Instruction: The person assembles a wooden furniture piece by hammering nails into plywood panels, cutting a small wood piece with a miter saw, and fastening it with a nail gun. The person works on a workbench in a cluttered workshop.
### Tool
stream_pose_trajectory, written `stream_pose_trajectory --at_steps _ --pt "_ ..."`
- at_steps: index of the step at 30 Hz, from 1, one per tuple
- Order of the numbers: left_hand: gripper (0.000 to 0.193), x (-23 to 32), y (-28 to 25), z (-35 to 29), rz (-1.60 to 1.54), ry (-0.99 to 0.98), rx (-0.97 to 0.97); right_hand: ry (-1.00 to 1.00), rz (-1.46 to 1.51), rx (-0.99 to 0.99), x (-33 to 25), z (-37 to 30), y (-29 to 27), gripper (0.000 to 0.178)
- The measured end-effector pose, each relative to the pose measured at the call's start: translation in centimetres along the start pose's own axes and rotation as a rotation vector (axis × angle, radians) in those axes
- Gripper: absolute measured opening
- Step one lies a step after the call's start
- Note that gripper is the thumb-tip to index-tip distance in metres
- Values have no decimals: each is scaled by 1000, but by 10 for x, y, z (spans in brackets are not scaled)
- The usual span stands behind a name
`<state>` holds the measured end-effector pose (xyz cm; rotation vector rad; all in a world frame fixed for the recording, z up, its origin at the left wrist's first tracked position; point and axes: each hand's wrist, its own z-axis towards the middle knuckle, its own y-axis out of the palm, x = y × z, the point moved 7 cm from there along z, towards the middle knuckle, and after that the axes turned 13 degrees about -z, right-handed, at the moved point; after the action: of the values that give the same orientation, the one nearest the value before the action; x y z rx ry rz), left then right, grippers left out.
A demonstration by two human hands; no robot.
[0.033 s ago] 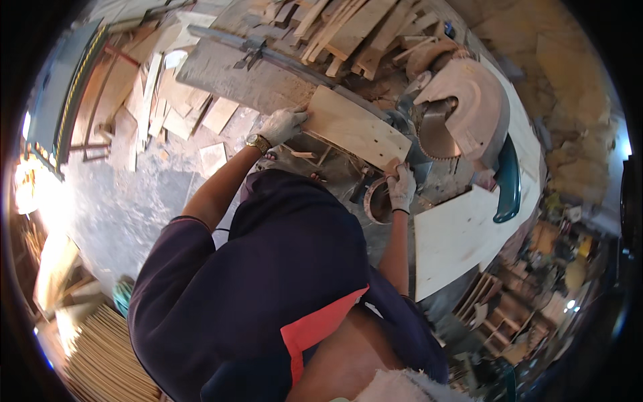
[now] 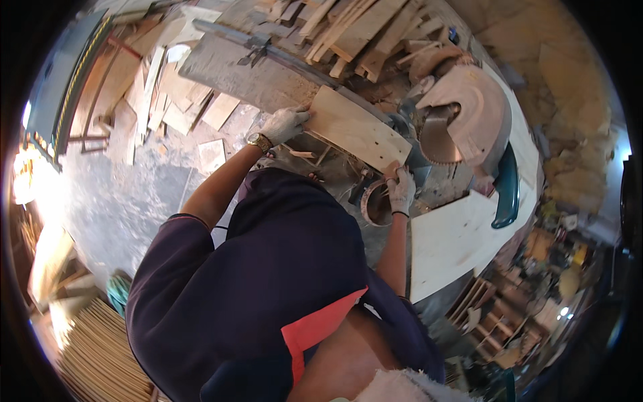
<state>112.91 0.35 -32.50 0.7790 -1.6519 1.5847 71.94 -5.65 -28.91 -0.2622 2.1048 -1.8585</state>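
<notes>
A flat wooden board [image 2: 358, 127] with a few dark spots lies along the saw's metal table and fence. My left hand [image 2: 287, 124], in a pale work glove with a watch at the wrist, grips its left end. At the board's right near corner is my right hand [image 2: 402, 189], also gloved, with fingers bent and closed on the edge. Just right of the board stands a mitre saw with a dusty guard [image 2: 472, 107], a round toothed blade [image 2: 439, 137] and a dark green handle [image 2: 506, 191]. The blade is apart from both hands.
A pale wooden sheet [image 2: 449, 241] lies right of my right arm. Wood offcuts [image 2: 365, 33] are piled behind the fence, and more scraps [image 2: 177, 110] lie on the floor at left. A stack of thin strips [image 2: 104, 352] sits at lower left. A round clamp-like ring [image 2: 375, 203] is below my right hand.
</notes>
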Motion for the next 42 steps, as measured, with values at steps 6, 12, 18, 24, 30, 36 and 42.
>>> stream_pose_trajectory --at_steps 6,12,18,24,30,36,42 --pt "54 -4 4 -4 -94 -55 110 -74 68 100 0 14 -1 47" --pt "52 -11 9 0 -135 -117 41 -55 64 78 0 12 -1 51" --pt "47 -11 6 0 -212 -102 108 2 127 76 3 11 3 56" --pt "35 -11 3 -3 -336 -131 167 11 103 66 8 12 10 56" --pt "24 -8 -1 -7 -446 -165 209 -30 37 83 10 12 16 54" --pt "24 -14 3 -7 -430 -143 173 -50 -15 23 6 11 8 48" --pt "37 -2 -6 -8 -273 -39 184 -111 -110 93 -4 11 1 49"
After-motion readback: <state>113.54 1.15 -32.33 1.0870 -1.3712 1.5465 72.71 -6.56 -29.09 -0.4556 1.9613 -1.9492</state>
